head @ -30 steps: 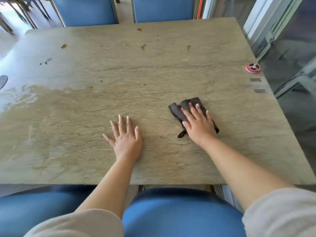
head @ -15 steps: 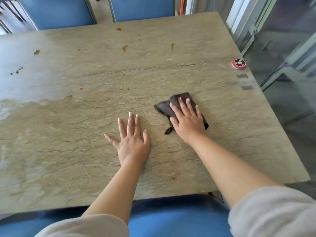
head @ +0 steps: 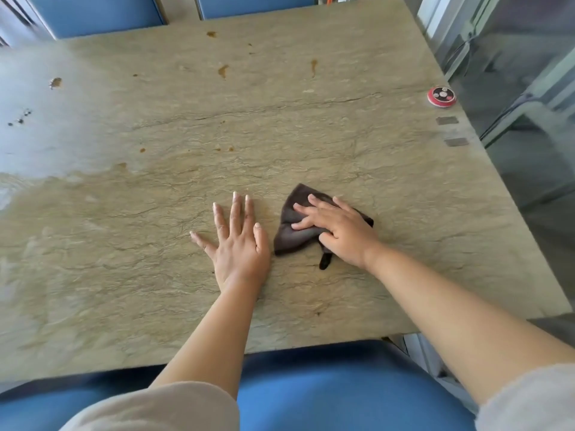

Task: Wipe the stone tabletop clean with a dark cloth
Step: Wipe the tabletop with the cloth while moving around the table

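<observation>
Seating: I see two blue padded chair backs (head: 93, 14) beyond the far edge, another blue chair seat (head: 342, 390) nearest me.
Right side: grey-framed glass panels (head: 513, 57).
Light: daylight, I note glare at left.

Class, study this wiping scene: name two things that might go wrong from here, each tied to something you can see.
1. The right hand presses the dark cloth near the table's middle; the brown stains far across may get missed.
2. A wide sweep rightward might knock the red call button, which sits close to the stone tabletop edge.
</observation>
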A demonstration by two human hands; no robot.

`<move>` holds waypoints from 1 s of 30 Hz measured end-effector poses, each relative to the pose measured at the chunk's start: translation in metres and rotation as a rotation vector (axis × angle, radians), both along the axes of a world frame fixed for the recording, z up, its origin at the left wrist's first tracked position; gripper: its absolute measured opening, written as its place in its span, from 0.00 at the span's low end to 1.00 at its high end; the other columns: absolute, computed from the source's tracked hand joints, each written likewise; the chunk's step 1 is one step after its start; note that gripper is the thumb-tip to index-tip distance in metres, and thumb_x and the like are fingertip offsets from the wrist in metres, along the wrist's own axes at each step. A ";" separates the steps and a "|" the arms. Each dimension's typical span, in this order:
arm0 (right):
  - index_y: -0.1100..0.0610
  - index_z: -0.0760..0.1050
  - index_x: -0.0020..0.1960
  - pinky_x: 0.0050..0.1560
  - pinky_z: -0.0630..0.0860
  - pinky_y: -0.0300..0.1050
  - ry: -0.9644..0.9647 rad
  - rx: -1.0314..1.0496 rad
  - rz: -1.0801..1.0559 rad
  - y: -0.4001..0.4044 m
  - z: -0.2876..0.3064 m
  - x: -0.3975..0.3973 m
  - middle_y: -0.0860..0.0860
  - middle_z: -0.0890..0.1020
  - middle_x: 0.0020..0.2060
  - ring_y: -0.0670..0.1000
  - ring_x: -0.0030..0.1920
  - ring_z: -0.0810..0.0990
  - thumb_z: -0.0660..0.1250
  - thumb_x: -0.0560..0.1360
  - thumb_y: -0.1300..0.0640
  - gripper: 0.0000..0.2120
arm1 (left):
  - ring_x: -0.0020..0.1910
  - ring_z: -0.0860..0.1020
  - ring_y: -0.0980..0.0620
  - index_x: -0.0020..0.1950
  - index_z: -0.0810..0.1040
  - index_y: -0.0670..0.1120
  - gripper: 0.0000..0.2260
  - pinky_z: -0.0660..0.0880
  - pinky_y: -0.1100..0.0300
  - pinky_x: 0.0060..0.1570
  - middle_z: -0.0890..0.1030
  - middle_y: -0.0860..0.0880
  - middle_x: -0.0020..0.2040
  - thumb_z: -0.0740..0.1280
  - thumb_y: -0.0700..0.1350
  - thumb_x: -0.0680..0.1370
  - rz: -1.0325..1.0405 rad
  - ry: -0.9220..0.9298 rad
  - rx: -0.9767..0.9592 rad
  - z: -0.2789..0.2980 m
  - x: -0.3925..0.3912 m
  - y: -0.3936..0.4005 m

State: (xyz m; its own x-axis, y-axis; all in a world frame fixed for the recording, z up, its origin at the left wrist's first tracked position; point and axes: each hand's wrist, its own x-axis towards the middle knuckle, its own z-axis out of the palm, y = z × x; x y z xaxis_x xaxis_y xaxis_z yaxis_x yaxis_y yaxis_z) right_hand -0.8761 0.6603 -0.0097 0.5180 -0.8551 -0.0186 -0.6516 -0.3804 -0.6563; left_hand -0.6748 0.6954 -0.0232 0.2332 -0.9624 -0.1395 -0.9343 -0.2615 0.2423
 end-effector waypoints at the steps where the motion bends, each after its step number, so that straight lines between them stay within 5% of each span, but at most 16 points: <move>1: 0.46 0.78 0.58 0.76 0.47 0.52 -0.068 0.026 -0.097 0.005 0.000 -0.013 0.39 0.70 0.69 0.41 0.74 0.58 0.57 0.69 0.68 0.26 | 0.78 0.35 0.52 0.79 0.42 0.59 0.26 0.35 0.30 0.69 0.39 0.61 0.79 0.37 0.54 0.79 -0.005 -0.003 -0.001 0.000 0.000 0.000; 5: 0.46 0.73 0.66 0.75 0.43 0.52 0.049 0.050 -0.333 0.018 0.004 -0.014 0.43 0.65 0.73 0.45 0.76 0.53 0.58 0.71 0.70 0.29 | 0.78 0.35 0.51 0.79 0.42 0.59 0.26 0.34 0.29 0.68 0.40 0.61 0.79 0.37 0.55 0.80 -0.029 -0.001 -0.001 -0.001 0.003 0.002; 9: 0.42 0.62 0.73 0.74 0.35 0.53 0.174 0.141 -0.082 0.052 0.013 0.026 0.41 0.54 0.76 0.46 0.77 0.42 0.57 0.76 0.65 0.31 | 0.78 0.37 0.53 0.78 0.51 0.62 0.26 0.31 0.33 0.69 0.46 0.61 0.79 0.39 0.53 0.79 -0.033 0.145 -0.018 0.006 0.008 0.004; 16: 0.46 0.76 0.65 0.71 0.28 0.48 0.113 0.414 0.262 0.098 0.019 0.027 0.39 0.64 0.72 0.42 0.76 0.44 0.55 0.71 0.73 0.31 | 0.78 0.39 0.54 0.77 0.58 0.61 0.22 0.29 0.36 0.70 0.50 0.60 0.80 0.44 0.52 0.82 -0.201 0.236 0.023 0.019 -0.010 0.024; 23: 0.57 0.83 0.53 0.68 0.30 0.45 0.081 0.537 0.088 0.110 0.031 -0.044 0.45 0.75 0.65 0.34 0.70 0.54 0.55 0.68 0.77 0.26 | 0.76 0.31 0.48 0.79 0.41 0.59 0.27 0.31 0.31 0.68 0.37 0.60 0.79 0.43 0.60 0.80 -0.402 0.013 0.078 0.011 -0.050 0.043; 27: 0.53 0.85 0.38 0.74 0.42 0.43 -0.021 0.540 -0.225 0.118 0.035 -0.092 0.46 0.84 0.53 0.36 0.66 0.68 0.54 0.61 0.78 0.28 | 0.75 0.30 0.46 0.78 0.34 0.57 0.27 0.34 0.29 0.68 0.32 0.58 0.77 0.38 0.60 0.80 -0.423 -0.044 0.075 0.004 -0.049 0.044; 30: 0.51 0.82 0.27 0.63 0.72 0.45 0.107 0.463 -0.578 0.117 0.052 -0.116 0.44 0.85 0.44 0.47 0.54 0.81 0.59 0.63 0.74 0.22 | 0.75 0.29 0.45 0.77 0.33 0.57 0.27 0.33 0.29 0.68 0.32 0.57 0.77 0.38 0.60 0.80 -0.434 -0.053 0.069 0.005 -0.048 0.043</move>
